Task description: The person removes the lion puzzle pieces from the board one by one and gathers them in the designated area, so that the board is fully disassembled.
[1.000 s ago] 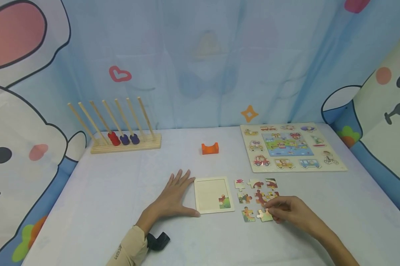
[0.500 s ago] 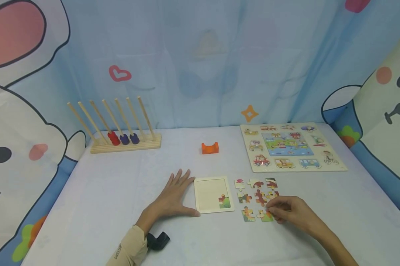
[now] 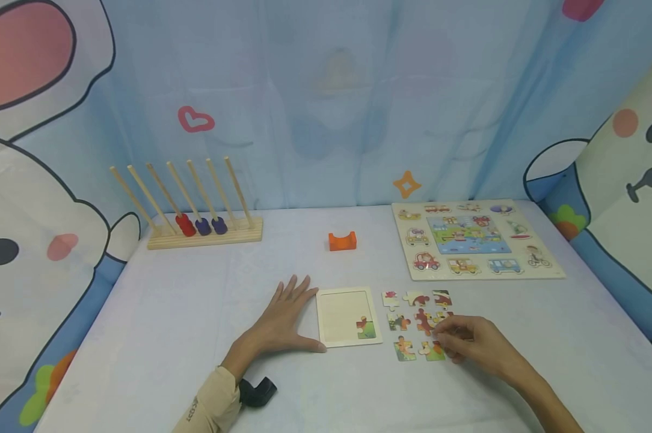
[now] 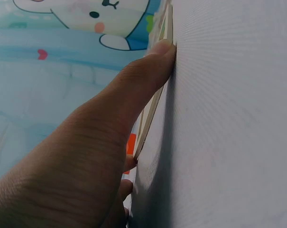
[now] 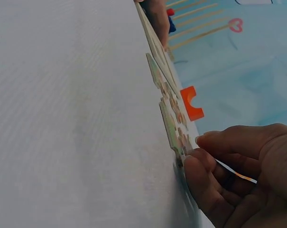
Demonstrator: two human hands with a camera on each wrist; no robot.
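A shallow wooden puzzle tray (image 3: 337, 344) lies on the table with one jigsaw piece (image 3: 366, 328) in its lower right corner. Fingers spread, my left hand (image 3: 282, 322) rests along the tray's left side; in the left wrist view its thumb (image 4: 155, 57) touches the tray edge. Several loose jigsaw pieces (image 3: 404, 349) lie in rows right of the tray. At their right side is my right hand (image 3: 477, 346), fingers loosely bent beside the lower right piece (image 3: 435, 352). Its thumb and fingertips stand apart in the right wrist view, with no piece visible between them; whether they touch one is unclear.
Behind the loose pieces lies a large picture puzzle board (image 3: 483, 264). An orange arch-shaped block (image 3: 342, 242) sits beyond the tray. At the back left stands a wooden peg rack (image 3: 207, 239) with red and blue beads. A patterned curtain (image 3: 326, 120) hangs behind the table.
The lower right piece has shifted slightly right and now shows more fully. My right fingertips have risen a little away from it. My left hand and the tray have stayed in place.
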